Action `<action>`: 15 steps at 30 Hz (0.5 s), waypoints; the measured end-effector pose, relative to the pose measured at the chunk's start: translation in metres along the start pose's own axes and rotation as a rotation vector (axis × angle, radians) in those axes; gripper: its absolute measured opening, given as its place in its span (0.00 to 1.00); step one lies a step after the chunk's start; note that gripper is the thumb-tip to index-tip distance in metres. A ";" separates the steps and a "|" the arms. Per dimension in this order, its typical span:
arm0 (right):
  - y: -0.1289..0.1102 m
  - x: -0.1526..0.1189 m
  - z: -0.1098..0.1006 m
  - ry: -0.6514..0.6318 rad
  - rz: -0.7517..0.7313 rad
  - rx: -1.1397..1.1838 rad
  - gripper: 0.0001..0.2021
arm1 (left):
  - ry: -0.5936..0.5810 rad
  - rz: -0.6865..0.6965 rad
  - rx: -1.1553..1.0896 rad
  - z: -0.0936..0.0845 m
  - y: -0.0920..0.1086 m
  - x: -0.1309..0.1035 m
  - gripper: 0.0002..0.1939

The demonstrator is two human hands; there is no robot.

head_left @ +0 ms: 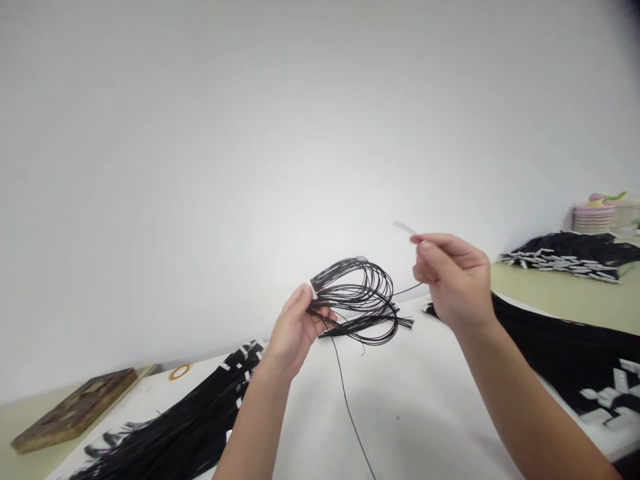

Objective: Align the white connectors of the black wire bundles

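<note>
A looped bundle of thin black wires (367,283) hangs from my left hand (300,320), whose fingers are closed round its left end beside a small white tag (312,289). To the right and a little higher, my right hand (450,277) pinches a thin whitish strip (404,227), blurred, that points up and left. One black wire runs between the bundle and my right hand; whether the fingers hold it cannot be made out. Another single wire (345,393) trails from the bundle down to the front edge of the view.
Black wire bundles with white tags (195,420) lie at left, others at right (565,347) and far right (565,257). A brown block (75,410) and an orange ring (180,372) are at left. Pink striped container (593,217) stands by the wall.
</note>
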State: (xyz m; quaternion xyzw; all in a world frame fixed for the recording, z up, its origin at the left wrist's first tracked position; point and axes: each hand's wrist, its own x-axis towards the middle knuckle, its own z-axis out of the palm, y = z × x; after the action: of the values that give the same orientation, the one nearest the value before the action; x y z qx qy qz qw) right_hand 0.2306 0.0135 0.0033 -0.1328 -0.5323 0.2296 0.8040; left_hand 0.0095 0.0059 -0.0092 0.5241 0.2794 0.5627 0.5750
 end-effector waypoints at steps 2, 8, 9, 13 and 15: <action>-0.003 -0.012 0.011 -0.130 -0.107 -0.244 0.03 | -0.019 -0.002 0.027 0.001 -0.001 0.000 0.12; 0.006 -0.035 0.037 -0.312 -0.502 -0.716 0.06 | -0.073 0.019 0.068 0.004 0.000 -0.001 0.12; 0.010 -0.036 0.039 -0.328 -0.491 -0.732 0.06 | -0.077 0.022 0.073 0.004 0.000 -0.001 0.12; 0.018 -0.036 0.038 -0.352 -0.422 -0.720 0.05 | -0.094 0.026 0.101 0.004 0.000 -0.002 0.12; 0.019 -0.036 0.037 -0.357 -0.397 -0.714 0.05 | -0.106 0.026 0.113 0.004 0.000 -0.002 0.13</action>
State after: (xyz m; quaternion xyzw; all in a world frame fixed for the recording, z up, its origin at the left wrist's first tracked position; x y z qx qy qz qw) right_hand 0.1802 0.0101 -0.0195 -0.2555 -0.7238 -0.1082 0.6317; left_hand 0.0130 0.0027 -0.0090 0.5883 0.2730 0.5251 0.5511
